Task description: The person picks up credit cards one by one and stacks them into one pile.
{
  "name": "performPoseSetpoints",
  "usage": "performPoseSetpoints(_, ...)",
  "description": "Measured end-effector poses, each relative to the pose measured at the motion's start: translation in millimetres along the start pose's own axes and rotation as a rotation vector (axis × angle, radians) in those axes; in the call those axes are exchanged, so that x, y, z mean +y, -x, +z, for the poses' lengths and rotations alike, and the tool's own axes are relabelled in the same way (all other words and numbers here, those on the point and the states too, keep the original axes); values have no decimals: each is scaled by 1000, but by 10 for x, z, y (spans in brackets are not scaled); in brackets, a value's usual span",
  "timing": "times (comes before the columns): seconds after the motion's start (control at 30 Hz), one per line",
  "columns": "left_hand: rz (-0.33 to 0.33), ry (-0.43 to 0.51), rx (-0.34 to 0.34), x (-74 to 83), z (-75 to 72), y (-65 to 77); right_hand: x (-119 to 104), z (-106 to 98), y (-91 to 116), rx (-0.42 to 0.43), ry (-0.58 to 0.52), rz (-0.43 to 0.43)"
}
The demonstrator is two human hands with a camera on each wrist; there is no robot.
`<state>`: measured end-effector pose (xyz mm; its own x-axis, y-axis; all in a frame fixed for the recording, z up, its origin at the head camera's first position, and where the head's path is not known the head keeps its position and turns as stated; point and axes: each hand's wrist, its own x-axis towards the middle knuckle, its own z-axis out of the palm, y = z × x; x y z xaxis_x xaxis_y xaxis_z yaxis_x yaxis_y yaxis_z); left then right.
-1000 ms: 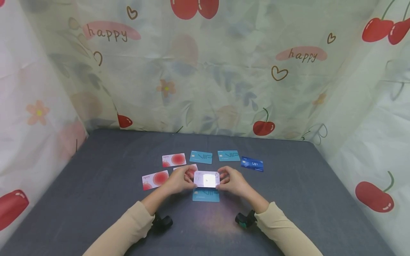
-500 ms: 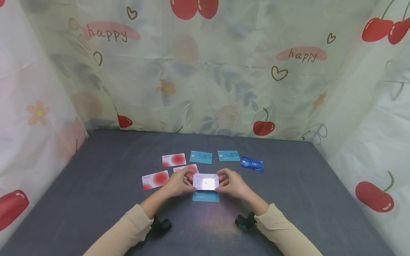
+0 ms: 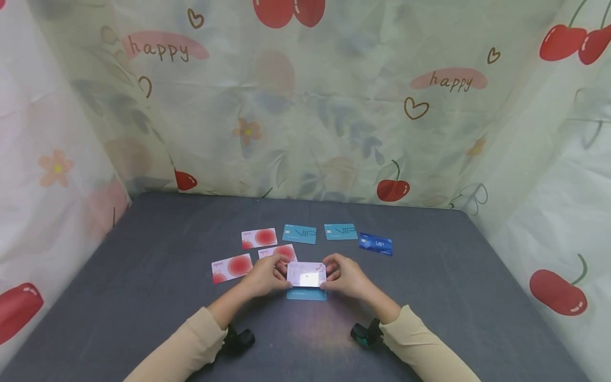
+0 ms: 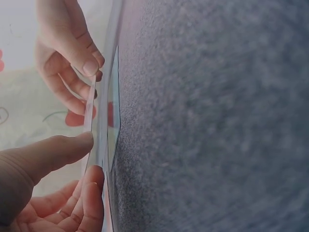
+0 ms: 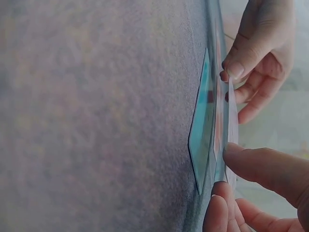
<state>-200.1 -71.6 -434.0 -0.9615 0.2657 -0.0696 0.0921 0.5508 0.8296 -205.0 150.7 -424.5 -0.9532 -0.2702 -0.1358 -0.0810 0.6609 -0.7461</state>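
Two-handed hold on a pale lilac card (image 3: 306, 275); 12 o'clock is taken at the far edge of the dark tabletop (image 3: 162, 265), as the person faces it. The lilac card has just come a little toward 6 o'clock, so that it hides more of the near teal card (image 3: 306, 295) lying flat below it; only a strip of the latter's 6 o'clock side shows. I take this shift as a careful lowering or lining-up, with the card not yet laid down, since both wrist views show a gap between it and the tabletop. The left hand (image 3: 267, 275) pinches its 9 o'clock end between thumb and fingers; the right hand (image 3: 350, 276) does the same at the 3 o'clock end, and neither has let go. The long axis runs from 9 to 3 o'clock, parallel to that of the near teal card. The printed face is turned up toward the person's head, a flower pattern near its 2 o'clock corner; the lettering toward 10 is too faint for me to read. Around the hold lie a second teal card (image 3: 299, 234) at 12, a third teal card (image 3: 341, 232) between 1 and 2, a dark blue card (image 3: 375, 244) at 2, a pink card (image 3: 231, 268) at 9, another pink card (image 3: 259, 239) at 10, and a partly covered pink card (image 3: 277, 252), also toward 10.
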Motion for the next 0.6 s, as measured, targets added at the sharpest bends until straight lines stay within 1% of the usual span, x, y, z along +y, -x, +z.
performPoseSetpoints(0.13, 6, -32, -5, 0, 4, 23, 2, 5, 13, -11, 2, 3)
performPoseSetpoints(0.33, 3, -46, -13, 12, 2, 44, -1, 16, 21, -9, -2, 25)
performPoseSetpoints(0.6, 22, -63, -13, 14, 20, 72, 0, 27, 55, -20, 7, 15)
